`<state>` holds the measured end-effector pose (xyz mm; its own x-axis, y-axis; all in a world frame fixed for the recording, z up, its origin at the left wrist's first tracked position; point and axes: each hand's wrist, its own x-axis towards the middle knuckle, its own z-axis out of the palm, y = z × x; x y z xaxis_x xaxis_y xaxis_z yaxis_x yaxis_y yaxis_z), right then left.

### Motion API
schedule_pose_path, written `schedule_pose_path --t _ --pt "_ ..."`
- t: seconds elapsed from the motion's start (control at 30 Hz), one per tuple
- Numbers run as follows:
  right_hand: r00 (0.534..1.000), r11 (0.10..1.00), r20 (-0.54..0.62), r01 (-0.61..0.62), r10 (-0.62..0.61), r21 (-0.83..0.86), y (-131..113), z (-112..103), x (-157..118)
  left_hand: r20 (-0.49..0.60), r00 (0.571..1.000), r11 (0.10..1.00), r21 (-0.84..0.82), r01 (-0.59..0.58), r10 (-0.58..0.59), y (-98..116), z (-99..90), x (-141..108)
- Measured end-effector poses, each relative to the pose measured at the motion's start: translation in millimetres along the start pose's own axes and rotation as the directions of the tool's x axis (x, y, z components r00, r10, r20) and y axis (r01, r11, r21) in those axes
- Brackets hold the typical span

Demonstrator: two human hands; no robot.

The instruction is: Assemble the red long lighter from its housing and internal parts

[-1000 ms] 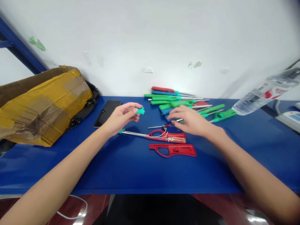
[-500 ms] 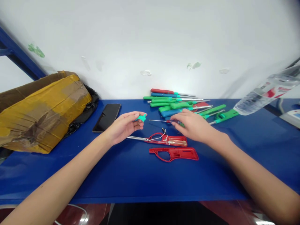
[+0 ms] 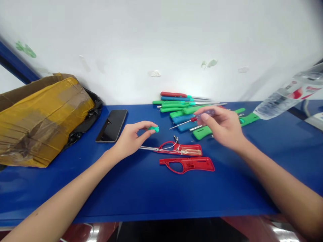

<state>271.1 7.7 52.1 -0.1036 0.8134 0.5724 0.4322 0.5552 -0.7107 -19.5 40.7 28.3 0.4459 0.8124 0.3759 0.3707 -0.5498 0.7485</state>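
Between thumb and forefinger, my left hand (image 3: 132, 136) pinches a small teal piece (image 3: 154, 129). My right hand (image 3: 222, 126) grips a screwdriver (image 3: 193, 119) by its clear handle, its shaft pointing left and slightly down. Below the hands lies an opened red lighter half (image 3: 193, 150) with a metal tube, white wires and a clear inner part. The other red shell half (image 3: 202, 164) lies just in front of it. Behind my right hand is a pile of green, blue and red lighters (image 3: 174, 106), partly hidden by that hand.
A black phone (image 3: 112, 126) lies left of my left hand. A taped box (image 3: 45, 124) with black plastic (image 3: 85, 126) stands at the far left. A water bottle (image 3: 280, 99) is at the right, near the wall (image 3: 126, 43). All this is on a blue table (image 3: 141, 191).
My right hand has lifted the screwdriver up and to the right, tilting it. My left hand has turned and now pinches the teal piece with fingertips. The view has shifted slightly.
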Motion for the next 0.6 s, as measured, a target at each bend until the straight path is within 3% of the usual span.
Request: schedule_pose_path --t 0.2,0.6 --pt "0.999 0.991 0.010 0.033 -0.035 0.132 -8 8 -9 0.036 0.982 0.982 0.024 -0.187 0.186 -1 3.7 0" --pt "0.997 0.991 -0.006 0.080 -0.080 0.107 -24 17 -18 0.043 0.970 0.970 0.039 -0.241 0.239 3 4.6 -1"
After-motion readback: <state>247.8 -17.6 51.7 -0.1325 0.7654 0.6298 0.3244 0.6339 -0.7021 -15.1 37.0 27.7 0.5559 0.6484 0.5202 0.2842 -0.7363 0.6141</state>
